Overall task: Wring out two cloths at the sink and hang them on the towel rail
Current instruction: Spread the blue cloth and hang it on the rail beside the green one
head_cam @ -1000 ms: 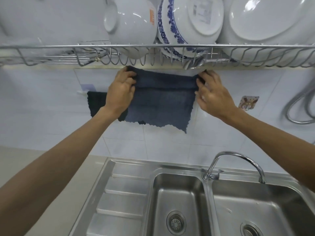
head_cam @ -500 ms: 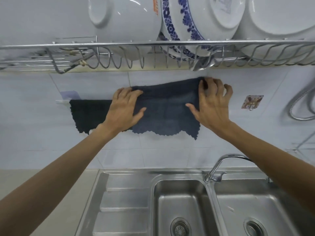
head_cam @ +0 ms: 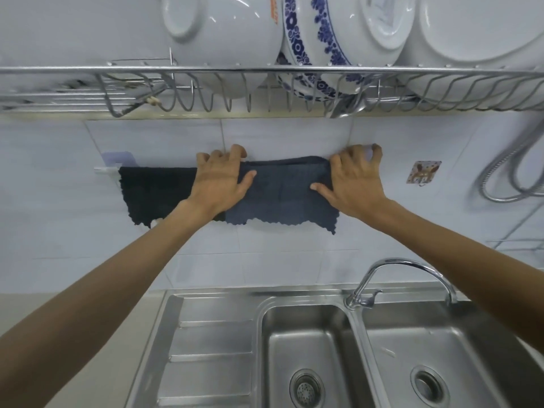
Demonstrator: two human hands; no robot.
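Note:
A blue-grey cloth point(head_cam: 282, 198) hangs folded over the towel rail point(head_cam: 105, 170) on the tiled wall, its zigzag hem pointing down. My left hand point(head_cam: 220, 181) covers its left end and my right hand point(head_cam: 356, 181) its right end. On both hands the fingers curl over the top fold and the thumbs press the front. A darker, nearly black cloth point(head_cam: 156, 195) hangs on the same rail just to the left, partly behind my left wrist. The cloths hide most of the rail.
A wire dish rack point(head_cam: 265, 72) with white and blue-patterned bowls runs just above my hands. Below lie a steel double sink point(head_cam: 356, 322) with a drainboard point(head_cam: 212, 343) and a curved tap point(head_cam: 406, 265). A metal hose point(head_cam: 506, 178) and a sticker hook point(head_cam: 423, 171) are at right.
Both hands brought the blue-grey cloth down from just under the dish rack onto the rail. Their pinching grip at the corners changed to fingers hooked over the top fold.

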